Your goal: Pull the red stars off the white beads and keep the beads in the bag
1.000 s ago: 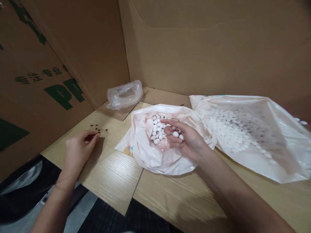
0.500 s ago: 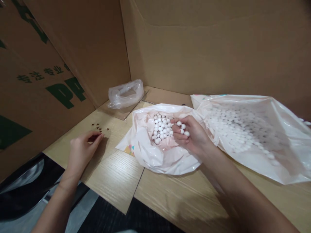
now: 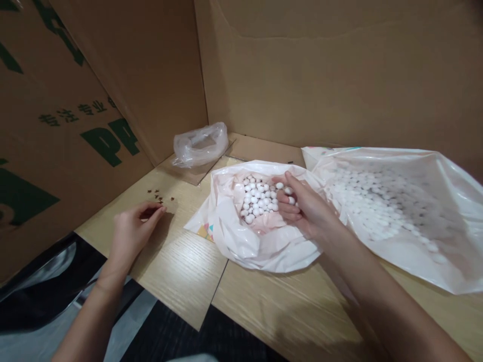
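A white plastic bag point(image 3: 234, 246) lies open in the middle, with many small white balls point(image 3: 255, 197) inside. Over its right side, my right hand point(image 3: 302, 206) is cupped palm up, fingers curled round several white balls point(image 3: 288, 191). My left hand point(image 3: 138, 223) rests low over the wooden surface at the left. Its thumb and forefinger are pinched together beside several tiny dark brown pieces point(image 3: 156, 196). What sits between those fingertips, if anything, is too small to make out.
A second white bag point(image 3: 433, 201) full of white balls lies at the right. Behind, a rolled clear plastic bag point(image 3: 201, 146) sits in the corner of the cardboard walls point(image 3: 320, 75). The wooden surface point(image 3: 181, 286) ends near me above a dark area.
The view has shifted slightly, so everything sits a little further right. My right fingers have curled in more, and the white balls lie deeper in the hand. My left hand keeps its pinch.
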The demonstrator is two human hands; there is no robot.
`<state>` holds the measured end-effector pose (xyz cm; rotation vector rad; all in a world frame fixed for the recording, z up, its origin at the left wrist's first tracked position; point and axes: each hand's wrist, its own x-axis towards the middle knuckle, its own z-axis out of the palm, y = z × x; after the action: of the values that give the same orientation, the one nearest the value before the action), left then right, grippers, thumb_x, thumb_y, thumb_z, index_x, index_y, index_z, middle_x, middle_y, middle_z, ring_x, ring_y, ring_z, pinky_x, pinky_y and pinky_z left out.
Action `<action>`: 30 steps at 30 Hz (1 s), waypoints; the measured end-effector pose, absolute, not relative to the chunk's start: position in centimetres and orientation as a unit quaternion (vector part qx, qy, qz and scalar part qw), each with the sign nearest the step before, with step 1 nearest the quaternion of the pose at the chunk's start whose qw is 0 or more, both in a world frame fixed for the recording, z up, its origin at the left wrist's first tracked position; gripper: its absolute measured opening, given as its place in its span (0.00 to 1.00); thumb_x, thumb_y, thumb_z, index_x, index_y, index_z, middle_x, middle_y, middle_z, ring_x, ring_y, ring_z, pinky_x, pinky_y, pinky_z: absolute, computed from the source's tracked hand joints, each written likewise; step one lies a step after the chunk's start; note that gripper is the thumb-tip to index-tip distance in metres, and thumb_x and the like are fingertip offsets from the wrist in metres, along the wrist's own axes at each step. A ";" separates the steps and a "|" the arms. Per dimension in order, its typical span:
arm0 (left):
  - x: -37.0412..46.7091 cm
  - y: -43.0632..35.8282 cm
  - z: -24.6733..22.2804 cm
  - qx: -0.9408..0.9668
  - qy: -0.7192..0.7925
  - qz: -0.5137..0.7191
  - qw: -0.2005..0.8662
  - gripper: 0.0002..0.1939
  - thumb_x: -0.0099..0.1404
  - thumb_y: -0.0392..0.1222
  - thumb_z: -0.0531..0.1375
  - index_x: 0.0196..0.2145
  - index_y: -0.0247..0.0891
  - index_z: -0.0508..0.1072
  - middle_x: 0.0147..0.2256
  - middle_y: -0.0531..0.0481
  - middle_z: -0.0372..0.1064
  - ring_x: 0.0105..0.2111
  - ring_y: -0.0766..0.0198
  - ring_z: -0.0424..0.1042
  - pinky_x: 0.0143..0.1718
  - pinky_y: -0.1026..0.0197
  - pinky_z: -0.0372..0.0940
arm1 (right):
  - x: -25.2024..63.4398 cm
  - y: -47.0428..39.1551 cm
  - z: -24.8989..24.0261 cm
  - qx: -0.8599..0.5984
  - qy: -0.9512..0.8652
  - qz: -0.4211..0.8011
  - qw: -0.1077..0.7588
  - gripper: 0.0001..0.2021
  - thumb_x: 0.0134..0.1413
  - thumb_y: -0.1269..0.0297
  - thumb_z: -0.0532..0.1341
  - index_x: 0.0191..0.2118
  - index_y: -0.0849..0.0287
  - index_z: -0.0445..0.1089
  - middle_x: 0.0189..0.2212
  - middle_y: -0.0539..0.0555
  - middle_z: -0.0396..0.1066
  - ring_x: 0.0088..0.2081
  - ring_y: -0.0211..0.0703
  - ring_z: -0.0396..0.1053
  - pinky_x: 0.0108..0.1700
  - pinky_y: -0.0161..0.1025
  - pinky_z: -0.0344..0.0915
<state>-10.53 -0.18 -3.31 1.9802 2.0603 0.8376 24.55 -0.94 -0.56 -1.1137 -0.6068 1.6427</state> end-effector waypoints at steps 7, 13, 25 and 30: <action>-10.0 -0.5 -3.4 0.680 0.669 0.285 0.096 0.18 0.59 0.56 0.59 0.34 0.38 0.76 0.34 0.50 0.76 0.31 0.61 0.74 0.35 0.60 0.67 | 24.3 -1.3 -0.6 -0.494 -0.314 0.632 0.509 0.15 0.53 0.66 0.60 0.46 0.54 0.59 0.19 0.41 0.53 0.15 0.27 0.41 0.16 0.27 0.35; -9.5 -0.6 -3.3 0.688 0.656 0.291 0.103 0.18 0.59 0.56 0.58 0.32 0.38 0.76 0.33 0.48 0.75 0.31 0.61 0.74 0.35 0.61 0.68 | 24.1 -1.4 -0.6 -0.510 -0.326 0.628 0.489 0.13 0.57 0.58 0.60 0.46 0.53 0.60 0.18 0.42 0.54 0.15 0.27 0.42 0.16 0.26 0.36; -9.1 -1.1 -3.3 0.700 0.642 0.291 0.116 0.17 0.59 0.56 0.59 0.31 0.38 0.76 0.32 0.50 0.75 0.30 0.62 0.74 0.36 0.61 0.68 | 23.3 -2.1 -0.9 -0.559 -0.532 0.502 0.390 0.09 0.55 0.65 0.60 0.42 0.59 0.68 0.16 0.44 0.52 0.17 0.30 0.50 0.18 0.28 0.45; -9.1 -1.0 -3.4 0.705 0.637 0.289 0.118 0.16 0.59 0.54 0.59 0.31 0.39 0.76 0.32 0.50 0.76 0.30 0.63 0.74 0.35 0.63 0.67 | 23.6 -2.0 -1.5 -0.564 -0.544 0.462 0.416 0.17 0.54 0.53 0.62 0.45 0.57 0.67 0.17 0.44 0.55 0.18 0.33 0.53 0.20 0.30 0.51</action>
<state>-9.07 -1.05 -3.40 2.0626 1.8638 0.8457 23.60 -1.98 -1.51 -1.4159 -1.3647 1.1591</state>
